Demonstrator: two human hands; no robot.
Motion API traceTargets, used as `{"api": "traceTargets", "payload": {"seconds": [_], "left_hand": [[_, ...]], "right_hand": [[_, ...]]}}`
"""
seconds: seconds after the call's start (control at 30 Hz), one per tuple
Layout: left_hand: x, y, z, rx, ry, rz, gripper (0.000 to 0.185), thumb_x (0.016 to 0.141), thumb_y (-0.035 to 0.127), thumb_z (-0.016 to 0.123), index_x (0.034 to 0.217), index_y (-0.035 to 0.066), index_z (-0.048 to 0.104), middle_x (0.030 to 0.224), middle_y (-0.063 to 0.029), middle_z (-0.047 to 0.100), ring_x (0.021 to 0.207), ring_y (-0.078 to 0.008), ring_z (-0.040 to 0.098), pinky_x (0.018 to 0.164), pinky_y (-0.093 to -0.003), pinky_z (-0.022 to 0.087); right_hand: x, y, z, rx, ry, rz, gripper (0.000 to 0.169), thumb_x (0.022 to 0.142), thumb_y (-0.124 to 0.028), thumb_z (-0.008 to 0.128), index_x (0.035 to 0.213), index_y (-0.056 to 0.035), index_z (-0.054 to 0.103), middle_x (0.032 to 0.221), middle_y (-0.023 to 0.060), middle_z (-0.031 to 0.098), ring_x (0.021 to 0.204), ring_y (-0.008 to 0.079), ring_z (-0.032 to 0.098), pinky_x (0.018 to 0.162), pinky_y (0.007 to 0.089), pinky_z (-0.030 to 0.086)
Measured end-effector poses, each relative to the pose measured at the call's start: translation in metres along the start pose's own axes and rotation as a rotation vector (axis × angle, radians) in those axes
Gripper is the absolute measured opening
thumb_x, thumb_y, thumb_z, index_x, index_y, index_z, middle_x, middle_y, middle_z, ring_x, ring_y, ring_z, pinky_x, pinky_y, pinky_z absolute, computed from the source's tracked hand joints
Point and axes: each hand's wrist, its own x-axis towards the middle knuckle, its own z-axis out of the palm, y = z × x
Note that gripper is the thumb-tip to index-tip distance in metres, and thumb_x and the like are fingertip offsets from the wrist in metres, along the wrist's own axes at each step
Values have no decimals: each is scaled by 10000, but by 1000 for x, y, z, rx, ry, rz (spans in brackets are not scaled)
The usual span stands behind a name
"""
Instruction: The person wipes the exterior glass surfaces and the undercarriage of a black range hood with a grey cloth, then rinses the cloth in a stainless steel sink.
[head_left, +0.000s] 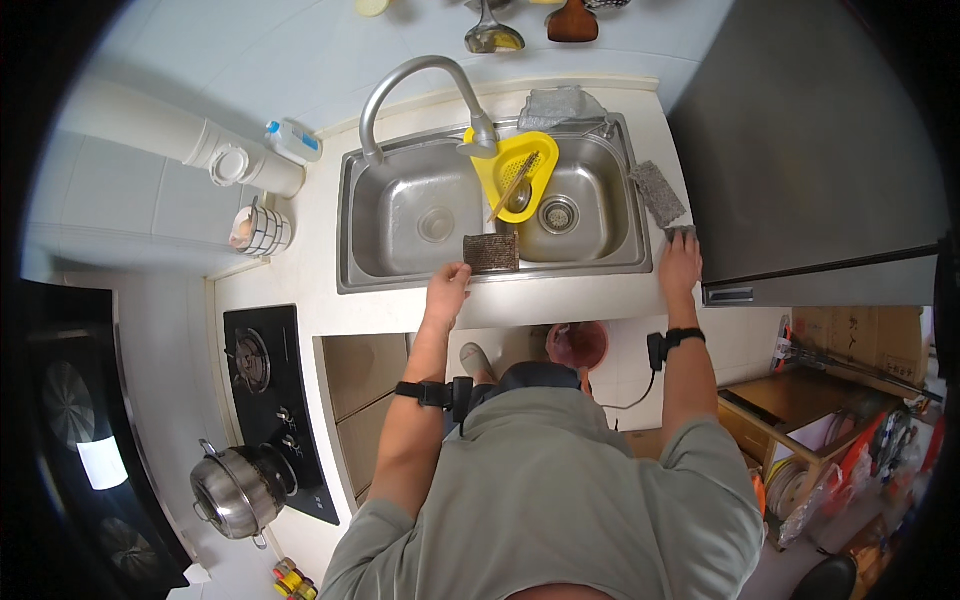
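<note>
My left hand pinches the left edge of a brown ribbed scouring pad. The pad lies over the front rim and divider of a double-bowl stainless steel sink. At the counter's right side, beside the refrigerator, my right hand grips a small dark grey cloth or pad, partly covered by my fingers. Just beyond it a grey scrubbing cloth rests on the counter by the sink rim. A yellow corner strainer sits at the sink divider, holding chopsticks and a metal spoon.
A gooseneck faucet arches over the left bowl. Behind the right bowl lies a light grey mesh cloth. The refrigerator borders the counter at right. A gas hob with a steel pot stands left. A red bucket is below.
</note>
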Motion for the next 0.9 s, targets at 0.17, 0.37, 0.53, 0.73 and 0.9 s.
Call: {"api": "traceTargets", "payload": {"seconds": [0.17,0.37,0.53,0.73,0.9], "left_hand": [[-11,-6,-32,-45,115,55,219,925,237,595,1022,43,626,886,-18,617,800,-111,576,689,-287,504],[-24,-22,-68,-65,223,48,211,917,220,593,991,23,616,866,-17,607,774,-102,571,669,-266,501],[-20,-29,-78,-88,259,71,259,905,236,599,1005,-1,628,852,-50,628,749,-123,587,639,-269,496],[-5,-33,-79,-60,154,56,197,928,245,588,991,59,601,855,8,593,802,-95,582,692,-262,484],[-5,-29,-86,369,256,270,225,888,238,621,998,46,666,973,-104,674,897,-235,645,774,-363,512]], "right_hand": [[78,-14,25,81,204,-133,310,909,-134,494,1179,-12,583,1217,209,567,1132,369,528,938,466,443],[110,-55,-10,77,-271,329,343,888,-209,544,1162,-13,606,1135,213,614,1042,388,592,881,460,474],[86,-26,-10,595,-421,219,374,849,-236,633,1148,-14,600,1041,121,643,943,242,614,764,385,486],[-40,30,8,1034,-586,384,319,844,-251,665,1036,-4,603,866,42,594,765,155,556,601,321,437],[-77,41,35,557,-405,181,460,810,-272,695,1130,34,570,979,146,637,879,266,620,746,381,493]]}}
